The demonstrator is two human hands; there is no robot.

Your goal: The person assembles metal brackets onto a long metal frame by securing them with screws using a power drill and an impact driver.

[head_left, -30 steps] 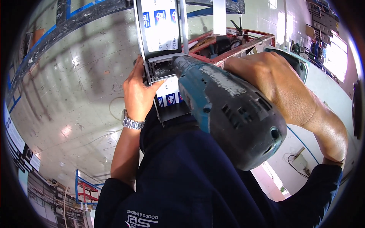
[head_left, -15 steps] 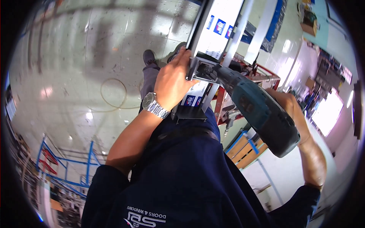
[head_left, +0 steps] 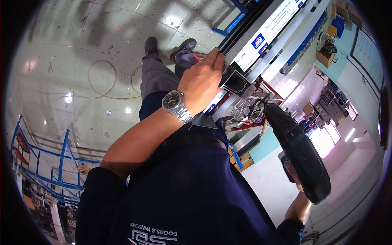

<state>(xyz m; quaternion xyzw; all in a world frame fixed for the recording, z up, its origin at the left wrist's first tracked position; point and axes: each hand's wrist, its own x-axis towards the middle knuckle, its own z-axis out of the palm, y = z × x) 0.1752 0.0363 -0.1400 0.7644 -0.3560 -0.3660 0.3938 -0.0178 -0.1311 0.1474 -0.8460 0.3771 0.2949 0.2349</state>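
Note:
My left hand (head_left: 201, 85), with a steel watch (head_left: 173, 101) on the wrist, grips a short dark hollow profile piece (head_left: 236, 83). Its fingers lie together along the edge, and the thumb is hidden. That piece sits across a long dark profile (head_left: 245, 34) faced with white printed film (head_left: 257, 38). My right hand (head_left: 295, 176) is wrapped round the handle of a dark teal power drill (head_left: 300, 149), mostly hidden behind the tool. The drill's front end is apart from the profile piece, to its lower right.
A red metal stand (head_left: 267, 90) with assorted hardware lies beneath the profile. Blue frame racks (head_left: 63, 157) stand at the lower left. A thin hose (head_left: 102, 96) is coiled on the tiled floor. Cardboard boxes (head_left: 325, 57) are at the upper right.
The drill has come away from the profile piece, down and to the right. The view has turned, so the long profile now slants more to the right. My left hand stays at the piece.

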